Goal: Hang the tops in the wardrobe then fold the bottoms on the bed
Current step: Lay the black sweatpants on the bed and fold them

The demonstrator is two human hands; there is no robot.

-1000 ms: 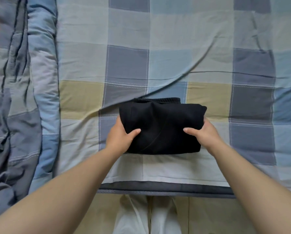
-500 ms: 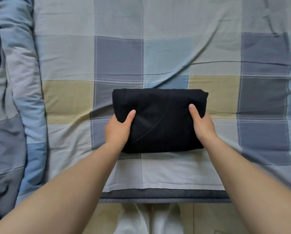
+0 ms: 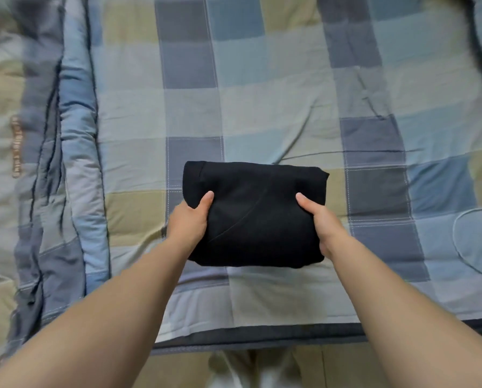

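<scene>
Black and matte, the folded garment (image 3: 258, 214) forms a thick, roughly rectangular bundle, wider than it is deep, with rounded corners. Its far edge looks soft and rolled, with a short seam or hem line showing at the far left corner, and a thin curved seam runs diagonally across the top face from the near left toward the middle. No print or label shows on it.

From the head camera, the bundle sits over the checked bedsheet (image 3: 276, 88), near the front edge of the bed and about midway across the view; whether it rests on the sheet or is held just above it cannot be told. The left hand (image 3: 189, 222) grips its left end, thumb laid on top and the fingers tucked out of sight beneath. The right hand (image 3: 322, 225) grips the right end the same way, thumb on top, fingers curled around the side.

A bunched quilt (image 3: 49, 169) in blue, grey and beige patches lies along the left of the bed, well apart from the bundle.
</scene>
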